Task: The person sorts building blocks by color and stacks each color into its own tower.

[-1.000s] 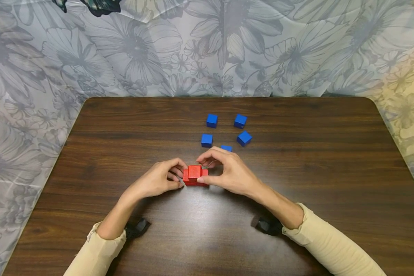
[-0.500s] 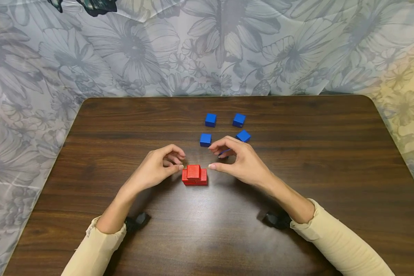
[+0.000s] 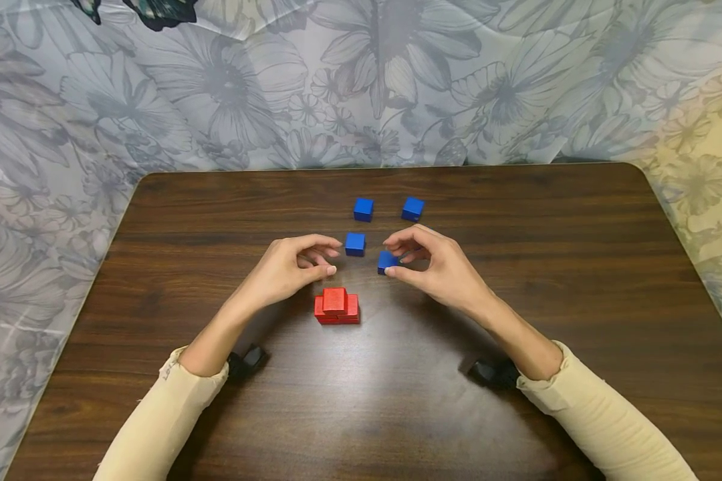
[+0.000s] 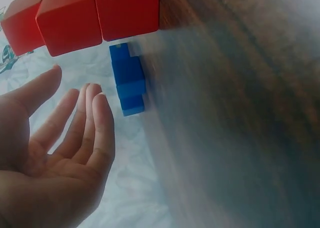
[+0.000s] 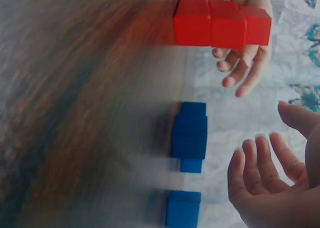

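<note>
My left hand (image 3: 291, 264) hovers behind and left of a small stack of red blocks (image 3: 335, 306), fingers loosely bent and holding nothing. In the left wrist view its thumb and fingers are spread apart near the red blocks (image 4: 70, 20). My right hand (image 3: 436, 267) hangs over the near blue block (image 3: 388, 262), its thumb overlapping that block in the head view. The right wrist view shows its relaxed fingers (image 5: 262, 165) apart from the blue blocks (image 5: 189, 138), with nothing between them. Another blue block (image 3: 355, 244) lies just right of my left fingertips.
Two more blue blocks lie farther back, one on the left (image 3: 364, 209) and one on the right (image 3: 412, 209). Another seen earlier is hidden behind my right hand. The brown wooden table (image 3: 577, 267) ends at a flower-patterned cloth (image 3: 247, 87).
Both hands have left the red stack. My left hand has moved back and right, my right hand back and right over the near blue block. The blocks stay in place.
</note>
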A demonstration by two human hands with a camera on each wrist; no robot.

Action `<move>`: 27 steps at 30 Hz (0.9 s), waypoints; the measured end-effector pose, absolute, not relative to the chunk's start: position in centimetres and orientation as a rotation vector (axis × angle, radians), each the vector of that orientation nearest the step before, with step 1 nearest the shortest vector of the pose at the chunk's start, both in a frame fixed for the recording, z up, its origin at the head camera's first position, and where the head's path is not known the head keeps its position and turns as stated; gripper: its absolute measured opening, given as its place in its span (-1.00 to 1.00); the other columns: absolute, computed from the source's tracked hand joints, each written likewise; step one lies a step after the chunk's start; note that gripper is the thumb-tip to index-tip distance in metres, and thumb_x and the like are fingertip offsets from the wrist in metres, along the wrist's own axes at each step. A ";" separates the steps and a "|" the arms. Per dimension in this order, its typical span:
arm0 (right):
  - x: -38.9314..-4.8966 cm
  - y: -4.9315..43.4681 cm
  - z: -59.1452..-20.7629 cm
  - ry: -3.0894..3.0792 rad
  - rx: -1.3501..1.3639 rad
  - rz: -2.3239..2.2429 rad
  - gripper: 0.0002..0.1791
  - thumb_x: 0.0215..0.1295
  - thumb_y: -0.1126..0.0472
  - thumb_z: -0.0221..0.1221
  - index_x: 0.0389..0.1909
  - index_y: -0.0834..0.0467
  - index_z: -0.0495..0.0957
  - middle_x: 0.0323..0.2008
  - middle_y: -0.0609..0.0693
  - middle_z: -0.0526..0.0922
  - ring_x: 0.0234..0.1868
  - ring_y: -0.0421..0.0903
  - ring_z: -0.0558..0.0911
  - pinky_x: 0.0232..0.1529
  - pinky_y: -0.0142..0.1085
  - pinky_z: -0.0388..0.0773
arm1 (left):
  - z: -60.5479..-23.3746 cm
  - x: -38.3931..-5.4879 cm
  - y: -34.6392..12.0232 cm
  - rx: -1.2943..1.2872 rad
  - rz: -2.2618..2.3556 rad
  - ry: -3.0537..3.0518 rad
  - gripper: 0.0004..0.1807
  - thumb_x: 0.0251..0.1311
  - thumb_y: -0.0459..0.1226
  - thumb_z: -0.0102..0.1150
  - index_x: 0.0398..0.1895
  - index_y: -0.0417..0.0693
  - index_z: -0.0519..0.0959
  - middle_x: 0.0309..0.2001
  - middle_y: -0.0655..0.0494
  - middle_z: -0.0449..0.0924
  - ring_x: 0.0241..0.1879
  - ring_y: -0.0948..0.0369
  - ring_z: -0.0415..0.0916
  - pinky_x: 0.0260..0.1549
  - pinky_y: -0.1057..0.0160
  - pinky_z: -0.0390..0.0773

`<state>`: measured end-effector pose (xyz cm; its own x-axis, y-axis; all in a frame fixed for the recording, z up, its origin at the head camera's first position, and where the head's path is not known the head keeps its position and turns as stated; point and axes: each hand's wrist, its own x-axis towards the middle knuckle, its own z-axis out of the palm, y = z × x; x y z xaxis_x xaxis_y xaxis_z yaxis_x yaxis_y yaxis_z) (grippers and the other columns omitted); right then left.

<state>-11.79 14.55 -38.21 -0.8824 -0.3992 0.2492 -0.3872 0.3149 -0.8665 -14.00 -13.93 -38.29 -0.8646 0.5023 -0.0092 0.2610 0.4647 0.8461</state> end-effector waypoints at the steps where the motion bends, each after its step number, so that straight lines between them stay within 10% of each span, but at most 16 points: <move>1: -11.9 14.7 -38.3 2.548 -0.756 -1.656 -0.59 0.12 0.31 0.45 -0.01 0.22 0.59 -0.09 0.05 0.66 -0.08 -0.06 0.64 -0.09 -0.12 0.62 | -38.3 -14.1 -13.8 0.656 1.361 2.452 -0.60 0.18 -0.32 0.40 0.11 -0.09 0.62 -0.07 -0.02 0.70 -0.24 0.25 0.66 -0.20 0.27 0.66; 27: -12.8 15.5 -39.8 2.675 -0.526 -1.418 -0.57 0.10 0.28 0.47 0.00 0.20 0.60 -0.11 0.05 0.66 -0.19 -0.08 0.65 -0.17 -0.17 0.65 | -38.9 -16.5 -10.7 0.683 1.336 2.167 -0.50 0.20 -0.38 0.36 0.23 -0.18 0.54 0.13 -0.10 0.61 0.02 0.12 0.65 -0.04 0.31 0.62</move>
